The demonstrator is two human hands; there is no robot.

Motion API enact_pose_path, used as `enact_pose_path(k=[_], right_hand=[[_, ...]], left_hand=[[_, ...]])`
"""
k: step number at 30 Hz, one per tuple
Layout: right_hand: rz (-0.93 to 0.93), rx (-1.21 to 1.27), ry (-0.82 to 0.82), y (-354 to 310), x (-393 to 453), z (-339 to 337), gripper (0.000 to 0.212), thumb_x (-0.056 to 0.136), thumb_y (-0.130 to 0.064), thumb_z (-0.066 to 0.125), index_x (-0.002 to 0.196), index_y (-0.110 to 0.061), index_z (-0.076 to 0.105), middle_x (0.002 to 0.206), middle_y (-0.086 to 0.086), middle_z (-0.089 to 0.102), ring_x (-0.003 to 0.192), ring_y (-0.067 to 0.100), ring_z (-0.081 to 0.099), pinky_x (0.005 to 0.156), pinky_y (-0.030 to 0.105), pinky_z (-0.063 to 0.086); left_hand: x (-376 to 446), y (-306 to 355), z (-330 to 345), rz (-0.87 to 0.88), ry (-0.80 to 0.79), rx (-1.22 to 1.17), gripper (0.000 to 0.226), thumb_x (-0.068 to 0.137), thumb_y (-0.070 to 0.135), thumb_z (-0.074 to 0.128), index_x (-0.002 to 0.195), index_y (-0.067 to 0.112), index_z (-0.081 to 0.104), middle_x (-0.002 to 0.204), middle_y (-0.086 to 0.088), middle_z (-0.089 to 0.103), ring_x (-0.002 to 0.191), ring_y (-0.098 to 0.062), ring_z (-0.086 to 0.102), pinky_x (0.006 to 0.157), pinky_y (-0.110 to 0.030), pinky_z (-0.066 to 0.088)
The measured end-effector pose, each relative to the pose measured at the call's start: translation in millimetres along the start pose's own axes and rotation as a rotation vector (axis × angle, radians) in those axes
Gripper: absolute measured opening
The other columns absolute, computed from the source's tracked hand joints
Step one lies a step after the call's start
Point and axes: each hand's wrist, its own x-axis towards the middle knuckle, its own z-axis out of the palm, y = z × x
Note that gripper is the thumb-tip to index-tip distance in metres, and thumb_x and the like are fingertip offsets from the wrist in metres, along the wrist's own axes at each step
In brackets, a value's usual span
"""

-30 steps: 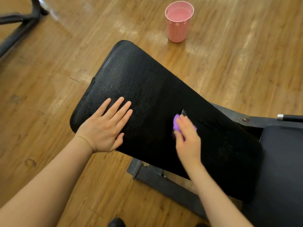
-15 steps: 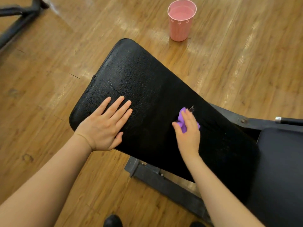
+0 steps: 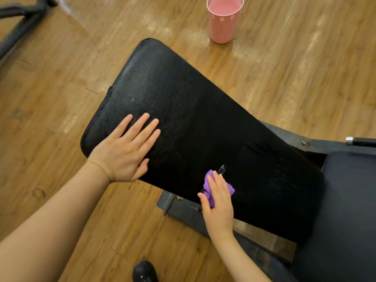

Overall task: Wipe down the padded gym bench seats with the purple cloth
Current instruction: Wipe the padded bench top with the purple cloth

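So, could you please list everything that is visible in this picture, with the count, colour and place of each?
pad: 1, black, centre, angled toward the cup
seat: 1, black, right edge
frame: 1, dark metal, under the pad
handle: 1, black with silver end, right edge
cloth: 1, purple, bunched on the pad's near edge
tear: 1, pale, on the pad beside the cloth
cup: 1, pink, on the floor beyond the pad
floor: 1, brown wood
stand: 1, black, top left
shoe: 1, black, bottom edge
left hand: flat on the pad
right hand: presses the cloth on the pad
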Motion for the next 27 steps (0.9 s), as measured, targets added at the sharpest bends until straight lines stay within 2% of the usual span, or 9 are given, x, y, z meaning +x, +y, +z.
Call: enact_pose_path(k=[4, 8, 13, 16, 19, 21, 25, 27], right_hand=[[0.006, 0.000, 0.046, -4.0, -3.1, 6.3, 0.055, 0.088, -0.036, 0.045, 0.136, -0.009, 0.045, 0.141, -0.004, 0.037, 0.136, 0.003, 0.023, 0.109, 0.007, 0.010], [0.020, 0.015, 0.062, -5.1, -5.7, 8.6, 0.058, 0.088, -0.038, 0.043, 0.139, -0.011, 0.038, 0.142, -0.006, 0.036, 0.137, 0.004, 0.023, 0.109, 0.007, 0.010], [-0.007, -0.032, 0.070, -0.8, -5.3, 8.7, 0.057, 0.089, -0.039, 0.042, 0.138, -0.010, 0.042, 0.143, -0.009, 0.033, 0.137, 0.002, 0.021, 0.109, 0.009, 0.013], [-0.022, -0.081, 0.062, 0.0, -4.5, 7.6, 0.056, 0.090, -0.040, 0.042, 0.138, -0.011, 0.042, 0.143, -0.010, 0.032, 0.137, 0.002, 0.021, 0.109, 0.021, 0.023], [-0.044, -0.091, 0.055, -3.4, -3.4, 4.6, 0.054, 0.090, -0.037, 0.045, 0.138, -0.011, 0.043, 0.143, -0.008, 0.032, 0.137, 0.005, 0.023, 0.108, 0.026, 0.026], [-0.055, -0.110, 0.016, -2.6, -4.0, 2.4, 0.054, 0.089, -0.029, 0.056, 0.138, -0.011, 0.043, 0.145, -0.005, 0.034, 0.137, 0.009, 0.025, 0.108, 0.029, 0.027], [-0.208, -0.219, -0.035, 3.5, 0.9, -6.0, 0.061, 0.081, -0.018, 0.071, 0.135, -0.008, 0.046, 0.141, 0.005, 0.046, 0.133, 0.016, 0.033, 0.105, 0.037, 0.033], [-0.321, -0.283, -0.048, 6.7, 3.8, -7.7, 0.059, 0.080, -0.019, 0.072, 0.133, -0.007, 0.048, 0.136, 0.006, 0.052, 0.131, 0.017, 0.037, 0.103, 0.038, 0.036]], left_hand=[[0.4, 0.7, -0.5, 0.002, -0.007, 0.004, 0.069, 0.080, 0.037, 0.036, 0.137, -0.003, 0.037, 0.146, -0.024, 0.039, 0.140, -0.040, 0.022, 0.111, -0.057, 0.019], [0.1, 1.2, -0.5, -0.009, 0.000, -0.003, 0.070, 0.080, 0.037, 0.035, 0.138, -0.002, 0.036, 0.146, -0.024, 0.039, 0.141, -0.038, 0.015, 0.112, -0.057, 0.018], [0.0, 2.3, 0.1, -0.004, 0.019, -0.008, 0.069, 0.081, 0.036, 0.034, 0.137, -0.003, 0.036, 0.145, -0.025, 0.040, 0.139, -0.043, 0.025, 0.110, -0.058, 0.021], [0.6, 1.3, 0.8, 0.009, 0.027, -0.003, 0.069, 0.081, 0.036, 0.034, 0.136, -0.005, 0.041, 0.144, -0.026, 0.041, 0.137, -0.044, 0.030, 0.111, -0.057, 0.019], [1.1, 0.8, 0.3, -0.006, 0.035, 0.004, 0.069, 0.082, 0.037, 0.033, 0.136, -0.005, 0.042, 0.144, -0.026, 0.040, 0.143, -0.037, 0.009, 0.113, -0.056, 0.015], [-0.9, 0.6, 1.5, -0.025, 0.028, -0.007, 0.069, 0.083, 0.037, 0.032, 0.137, -0.005, 0.044, 0.145, -0.025, 0.040, 0.144, -0.029, -0.006, 0.115, -0.053, 0.010], [-1.3, 3.7, 1.7, -0.063, 0.034, -0.018, 0.069, 0.084, 0.038, 0.030, 0.136, -0.004, 0.047, 0.143, -0.025, 0.042, 0.144, -0.024, -0.013, 0.117, -0.047, 0.002], [-0.2, 3.2, -1.2, -0.088, 0.022, -0.029, 0.069, 0.083, 0.038, 0.029, 0.134, -0.003, 0.049, 0.142, -0.024, 0.045, 0.144, -0.026, -0.007, 0.117, -0.042, -0.003]])
